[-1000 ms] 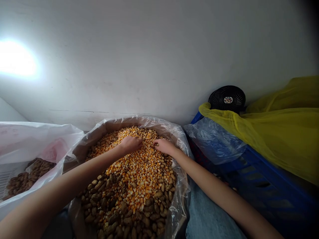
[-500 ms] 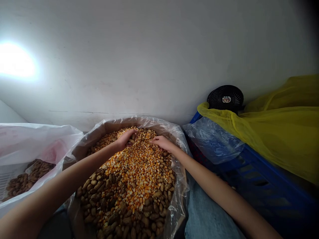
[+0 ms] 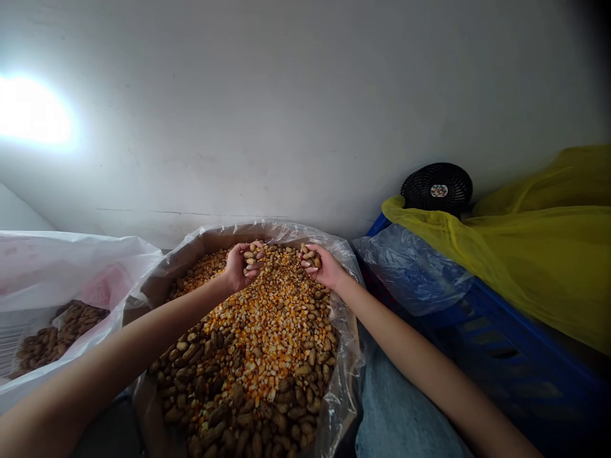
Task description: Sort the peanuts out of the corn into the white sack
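Observation:
Several unshelled peanuts rest in my left hand (image 3: 241, 267), its fingers curled around them with the palm turned up. My right hand (image 3: 321, 266) also holds several peanuts between its curled fingers. Both hands are over the far part of a round container lined with clear plastic (image 3: 347, 375). Inside it, orange and white corn kernels (image 3: 267, 331) cover the middle, and peanuts (image 3: 267, 432) lie thickest along the near side.
To the left stands a white plastic bag (image 3: 71, 261) with more peanuts (image 3: 62, 331). On the right are a blue crate (image 3: 515, 343), yellow netting (image 3: 548, 261) and a black fan (image 3: 437, 188). A pale wall (image 3: 258, 127) rises behind.
My right hand has turned palm up and moved slightly away from me, with peanuts now showing in it. More peanuts show in my left hand, which has turned up as well.

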Tool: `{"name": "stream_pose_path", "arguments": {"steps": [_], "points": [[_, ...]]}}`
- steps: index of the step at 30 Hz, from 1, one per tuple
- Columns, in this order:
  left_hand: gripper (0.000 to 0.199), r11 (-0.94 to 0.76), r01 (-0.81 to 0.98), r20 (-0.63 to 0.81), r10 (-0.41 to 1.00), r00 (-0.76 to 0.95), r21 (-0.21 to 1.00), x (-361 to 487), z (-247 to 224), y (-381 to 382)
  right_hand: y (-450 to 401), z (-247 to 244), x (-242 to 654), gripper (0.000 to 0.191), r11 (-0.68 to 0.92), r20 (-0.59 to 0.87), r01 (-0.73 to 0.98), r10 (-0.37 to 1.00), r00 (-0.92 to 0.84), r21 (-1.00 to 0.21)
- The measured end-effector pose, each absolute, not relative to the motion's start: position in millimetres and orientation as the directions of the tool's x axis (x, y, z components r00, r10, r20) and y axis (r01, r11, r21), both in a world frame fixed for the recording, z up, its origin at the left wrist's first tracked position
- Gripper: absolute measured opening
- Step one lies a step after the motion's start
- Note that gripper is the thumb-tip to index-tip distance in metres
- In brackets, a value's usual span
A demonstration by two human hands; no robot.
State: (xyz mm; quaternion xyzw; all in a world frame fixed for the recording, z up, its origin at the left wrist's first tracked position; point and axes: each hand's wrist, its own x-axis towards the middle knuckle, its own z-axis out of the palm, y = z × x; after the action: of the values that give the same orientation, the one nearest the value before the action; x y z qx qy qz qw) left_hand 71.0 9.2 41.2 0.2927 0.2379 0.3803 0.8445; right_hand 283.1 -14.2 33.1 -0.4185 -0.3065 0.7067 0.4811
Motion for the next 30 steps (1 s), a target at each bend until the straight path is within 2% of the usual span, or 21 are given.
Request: {"name": "stream_pose_path", "arguments": {"steps": [4, 11, 14, 16, 18, 20, 22, 23, 25, 30], "points": [[0.021, 0.525, -0.472, -0.196, 0.789, 0.582, 0.708, 76, 42, 6, -16, 36, 283, 0.011, -0.340, -0.273, -0.446, 0.939, -0.210, -0.828], [0.027, 0.499, -0.332, -0.226, 0.764, 0.604, 0.801, 77, 42, 6, -18, 40, 284, 0.024, -0.287, -0.228, -0.315, 0.950, -0.211, -0.904], [0.031, 0.406, -0.050, -0.285, 0.718, 0.635, 0.912, 80, 39, 2, -19, 39, 283, 0.026, -0.267, -0.218, -0.266, 0.955, -0.202, -0.926], [0.033, 0.187, 0.247, -0.306, 0.689, 0.657, 0.951, 83, 39, -4, -20, 36, 281, 0.029, -0.236, -0.212, -0.139, 0.962, -0.169, -0.962], [0.030, -0.202, 0.487, -0.237, 0.680, 0.694, 0.849, 87, 40, -15, -22, 32, 280, 0.030, -0.189, -0.209, 0.128, 0.963, -0.169, -0.974], [0.026, -0.582, 0.582, -0.133, 0.633, 0.763, 0.569, 92, 39, -26, -26, 29, 279, 0.026, -0.059, -0.177, 0.454, 0.959, -0.222, -0.889], [0.026, -0.787, 0.559, -0.108, 0.552, 0.827, 0.262, 96, 35, -37, -29, 27, 279, 0.018, 0.129, -0.127, 0.673, 0.940, -0.317, -0.728], [0.027, -0.832, 0.533, -0.119, 0.520, 0.846, 0.152, 97, 32, -42, -30, 26, 279, 0.016, 0.209, -0.109, 0.727, 0.925, -0.365, -0.654], [0.027, -0.868, 0.495, -0.139, 0.486, 0.863, 0.032, 99, 24, -47, -31, 25, 281, 0.017, 0.310, -0.112, 0.768, 0.891, -0.441, -0.561], [0.024, -0.869, 0.492, -0.139, 0.493, 0.859, -0.045, 100, 13, -49, -31, 26, 284, 0.020, 0.381, -0.164, 0.777, 0.840, -0.517, -0.501]]}}
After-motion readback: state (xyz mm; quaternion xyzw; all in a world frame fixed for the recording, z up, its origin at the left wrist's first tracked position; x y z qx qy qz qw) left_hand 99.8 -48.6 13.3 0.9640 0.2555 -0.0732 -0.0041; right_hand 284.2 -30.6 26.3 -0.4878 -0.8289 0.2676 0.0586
